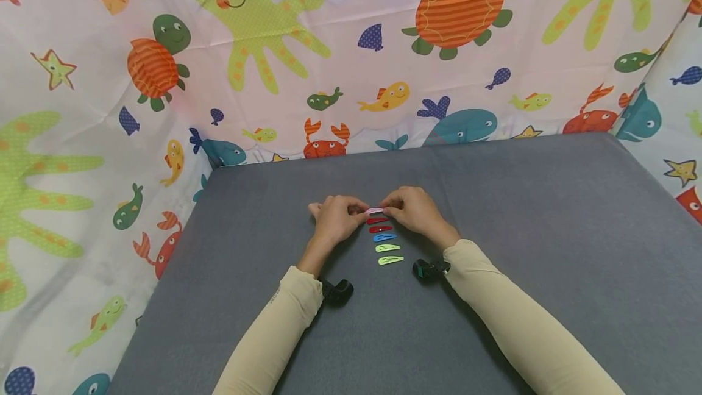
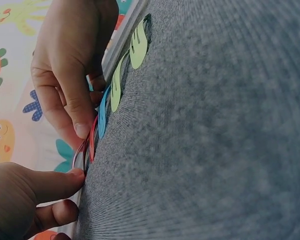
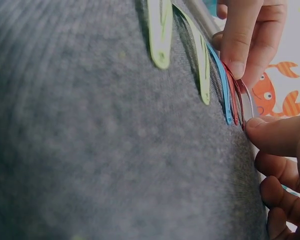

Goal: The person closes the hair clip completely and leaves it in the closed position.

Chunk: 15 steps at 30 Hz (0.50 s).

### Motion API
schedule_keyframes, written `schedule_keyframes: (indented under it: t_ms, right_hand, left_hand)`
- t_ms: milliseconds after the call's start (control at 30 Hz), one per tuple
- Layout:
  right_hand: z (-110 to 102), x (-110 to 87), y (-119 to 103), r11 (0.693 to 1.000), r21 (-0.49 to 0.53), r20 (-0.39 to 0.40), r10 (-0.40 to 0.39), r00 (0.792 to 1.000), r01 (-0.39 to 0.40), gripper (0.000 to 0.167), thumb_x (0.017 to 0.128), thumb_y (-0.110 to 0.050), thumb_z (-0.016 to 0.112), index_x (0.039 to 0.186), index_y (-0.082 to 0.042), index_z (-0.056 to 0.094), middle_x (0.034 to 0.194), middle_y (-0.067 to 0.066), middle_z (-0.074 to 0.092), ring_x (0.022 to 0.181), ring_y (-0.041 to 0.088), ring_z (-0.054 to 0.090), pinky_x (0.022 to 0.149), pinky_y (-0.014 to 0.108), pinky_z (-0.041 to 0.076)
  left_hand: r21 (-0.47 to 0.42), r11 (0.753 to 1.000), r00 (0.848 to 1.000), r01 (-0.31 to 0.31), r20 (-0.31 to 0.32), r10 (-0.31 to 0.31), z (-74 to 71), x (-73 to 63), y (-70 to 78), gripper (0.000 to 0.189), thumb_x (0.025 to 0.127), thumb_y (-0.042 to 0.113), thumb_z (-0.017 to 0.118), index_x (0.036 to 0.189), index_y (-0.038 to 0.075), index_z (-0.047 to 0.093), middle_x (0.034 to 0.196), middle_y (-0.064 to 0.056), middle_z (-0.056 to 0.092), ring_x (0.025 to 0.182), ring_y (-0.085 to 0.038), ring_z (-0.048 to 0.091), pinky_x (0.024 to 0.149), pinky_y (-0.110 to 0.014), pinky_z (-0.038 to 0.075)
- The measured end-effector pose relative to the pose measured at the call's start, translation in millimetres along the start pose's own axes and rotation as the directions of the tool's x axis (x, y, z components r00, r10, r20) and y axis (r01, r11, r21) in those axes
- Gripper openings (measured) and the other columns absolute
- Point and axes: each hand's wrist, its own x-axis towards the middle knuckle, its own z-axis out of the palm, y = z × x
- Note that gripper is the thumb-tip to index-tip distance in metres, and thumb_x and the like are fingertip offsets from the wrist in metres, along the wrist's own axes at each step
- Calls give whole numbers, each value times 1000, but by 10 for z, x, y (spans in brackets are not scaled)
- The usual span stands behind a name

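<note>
A pink snap hair clip (image 1: pixel 375 210) lies at the far end of a column of clips. My left hand (image 1: pixel 336 218) pinches its left end between thumb and fingers, while the right hand (image 1: pixel 415 209) pinches the other end. Just nearer than it sit two red clips (image 1: pixel 376 220), then a blue clip (image 1: pixel 384 237) and two light green clips (image 1: pixel 389 248). All of them lie roughly parallel, pointing across. In the right wrist view, the right thumb (image 3: pixel 272 134) presses at the tip of the pale pink clip (image 3: pixel 247 100), and the left fingertips meet its far end.
The clips lie on a grey cloth-covered table (image 1: pixel 537 230). A curtain (image 1: pixel 373 78) printed with sea animals rises along its back and sides. Black wrist devices (image 1: pixel 337 291) are strapped below both sleeves, close over the cloth.
</note>
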Motion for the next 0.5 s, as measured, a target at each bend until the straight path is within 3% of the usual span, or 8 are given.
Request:
schedule_keyframes:
  t_ms: [500]
  right_hand:
    - [-21,0,-42,1000,-9,0,-1,1000,1,9,90,-14,76,96,-10,82,91,6,76,84,21,68,75,41,53]
  left_hand:
    - [-16,1000,1000,5,11,-4,0,-2,5,10,86,28,82,94,22,83,67,4,66,78,-18,58,90,-57,21]
